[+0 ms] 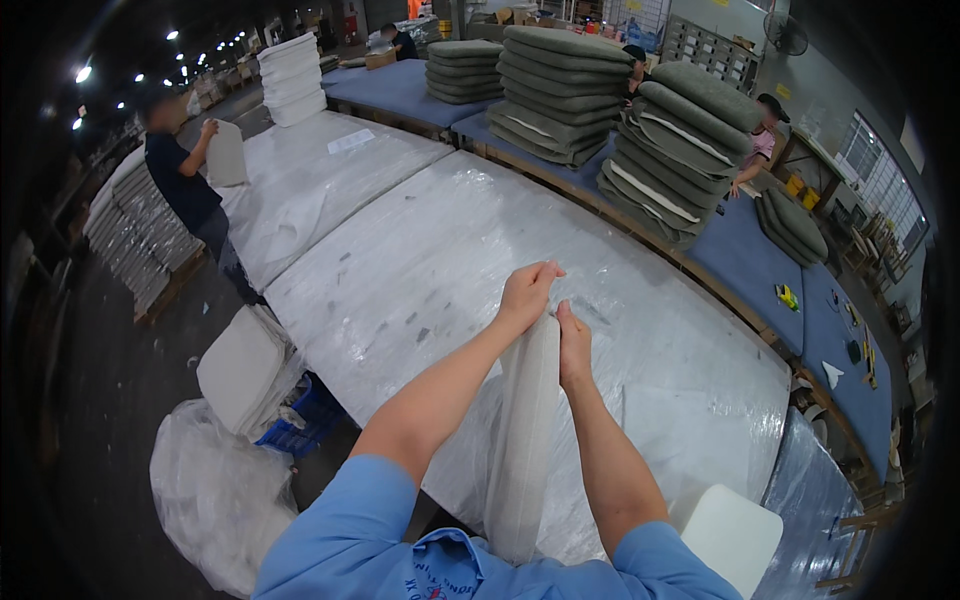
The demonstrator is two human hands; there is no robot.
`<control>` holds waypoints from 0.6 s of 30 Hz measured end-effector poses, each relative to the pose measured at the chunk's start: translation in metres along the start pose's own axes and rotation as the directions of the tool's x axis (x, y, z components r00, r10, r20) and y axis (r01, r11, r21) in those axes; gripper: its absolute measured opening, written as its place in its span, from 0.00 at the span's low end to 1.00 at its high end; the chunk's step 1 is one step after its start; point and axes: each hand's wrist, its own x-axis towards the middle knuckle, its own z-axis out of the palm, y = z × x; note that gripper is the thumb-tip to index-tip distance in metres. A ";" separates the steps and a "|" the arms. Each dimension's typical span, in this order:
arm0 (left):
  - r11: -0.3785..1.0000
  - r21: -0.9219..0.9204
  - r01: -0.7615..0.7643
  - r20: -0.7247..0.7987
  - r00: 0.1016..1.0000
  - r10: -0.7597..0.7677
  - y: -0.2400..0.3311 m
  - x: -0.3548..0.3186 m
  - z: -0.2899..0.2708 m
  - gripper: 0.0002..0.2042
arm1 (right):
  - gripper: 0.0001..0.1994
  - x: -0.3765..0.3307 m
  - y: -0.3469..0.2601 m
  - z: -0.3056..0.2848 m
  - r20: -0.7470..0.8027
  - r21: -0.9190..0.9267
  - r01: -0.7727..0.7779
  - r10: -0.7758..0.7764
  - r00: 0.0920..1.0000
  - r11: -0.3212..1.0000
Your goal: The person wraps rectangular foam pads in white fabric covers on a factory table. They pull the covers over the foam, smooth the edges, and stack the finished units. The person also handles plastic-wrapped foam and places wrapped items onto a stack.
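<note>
A light-coloured seat cushion (540,400) stands on its narrow edge in front of my body, with clear plastic bag film (507,410) along its left side. My left hand (527,297) is closed at the cushion's far upper end, fingers curled over the film's edge; its fingertips are partly hidden. Against the right face of the cushion, close to the same end, my right hand (574,347) grips with its thumb up. Its other fingers are mostly hidden. Underneath lies a large table (440,260) covered in shiny plastic film.
White cushions (240,370) lie stacked left, above a blue crate (305,420) and beside a bundle of clear plastic (220,500). A white cushion (735,535) sits near my right elbow. Grey cushion stacks (560,90) stand on blue tables (735,250). A co-worker (185,180) holds a cushion at left.
</note>
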 end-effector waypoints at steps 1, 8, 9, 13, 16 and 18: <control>0.999 0.034 0.003 -0.013 1.000 -0.003 0.000 0.008 -0.001 0.22 | 0.22 0.000 -0.001 0.002 0.007 -0.012 0.007 -0.007 1.000 1.000; 0.954 0.291 -0.077 -0.057 0.994 0.097 -0.003 0.024 0.033 0.27 | 0.21 0.001 -0.002 -0.010 -0.053 0.008 -0.003 0.004 0.999 1.000; 0.932 0.349 -0.094 -0.083 0.988 0.130 -0.004 0.029 0.032 0.28 | 0.21 -0.001 -0.003 -0.006 -0.065 0.022 -0.013 0.015 0.998 1.000; 0.881 0.468 -0.067 -0.081 0.990 0.118 -0.008 0.032 0.035 0.28 | 0.20 0.001 -0.005 -0.001 -0.065 -0.042 0.031 -0.034 0.997 0.999; 0.896 0.443 -0.010 -0.006 1.000 0.014 -0.007 0.029 0.030 0.30 | 0.21 0.002 -0.005 -0.012 -0.047 -0.131 0.064 -0.070 0.996 0.989; 0.933 0.359 0.025 0.095 0.993 -0.063 -0.007 0.028 0.013 0.30 | 0.22 -0.003 -0.002 -0.012 -0.020 -0.240 0.113 -0.122 0.992 0.964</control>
